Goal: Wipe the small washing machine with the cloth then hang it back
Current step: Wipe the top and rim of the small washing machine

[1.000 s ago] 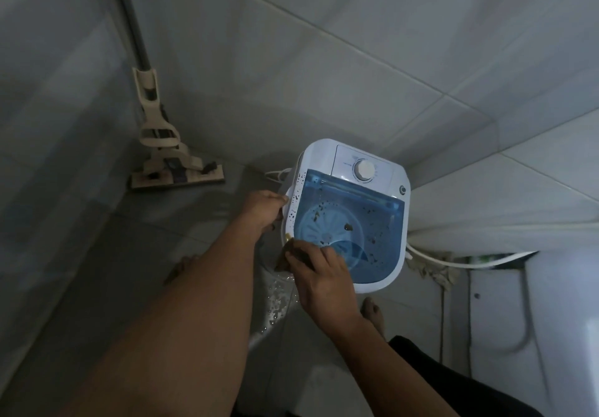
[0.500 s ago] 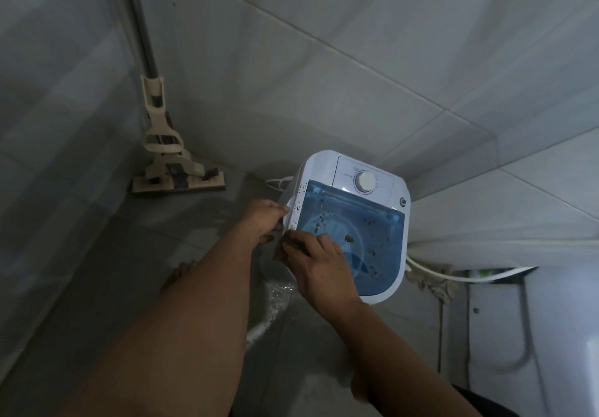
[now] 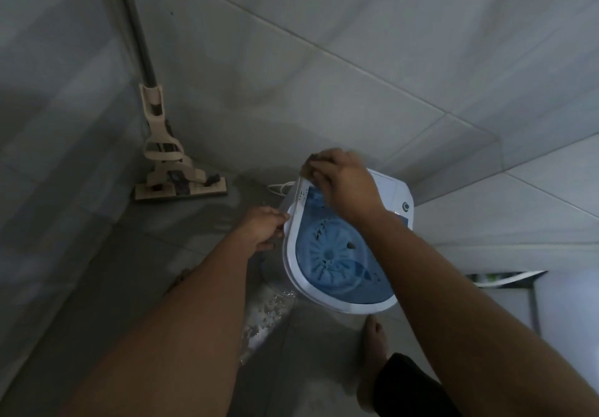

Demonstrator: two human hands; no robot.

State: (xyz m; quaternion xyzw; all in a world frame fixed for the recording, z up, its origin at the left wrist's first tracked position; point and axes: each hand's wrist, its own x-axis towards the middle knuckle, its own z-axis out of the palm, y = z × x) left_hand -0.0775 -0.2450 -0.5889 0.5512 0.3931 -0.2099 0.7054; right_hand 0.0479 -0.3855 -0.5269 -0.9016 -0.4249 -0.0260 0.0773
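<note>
Fingers (image 3: 275,222) of left hand (image 3: 264,230): curled, gripping left rim of small washing machine (image 3: 337,267), frame centre. Fingers of right hand (image 3: 343,183): pinched together over dark cloth (image 3: 313,157) at machine's upper-left corner; cloth mostly hidden, blurred. Control dial covered by right hand. Mop (image 3: 171,170): upper left. Change: right hand moved from near rim to far corner.

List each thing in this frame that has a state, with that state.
washing machine: lid shut, dark specks on it
left hand: gripping the machine's left edge
right hand: pressed on the far left corner of the lid
cloth: mostly hidden under the right hand
mop: leaning in the corner
floor: wet
</note>
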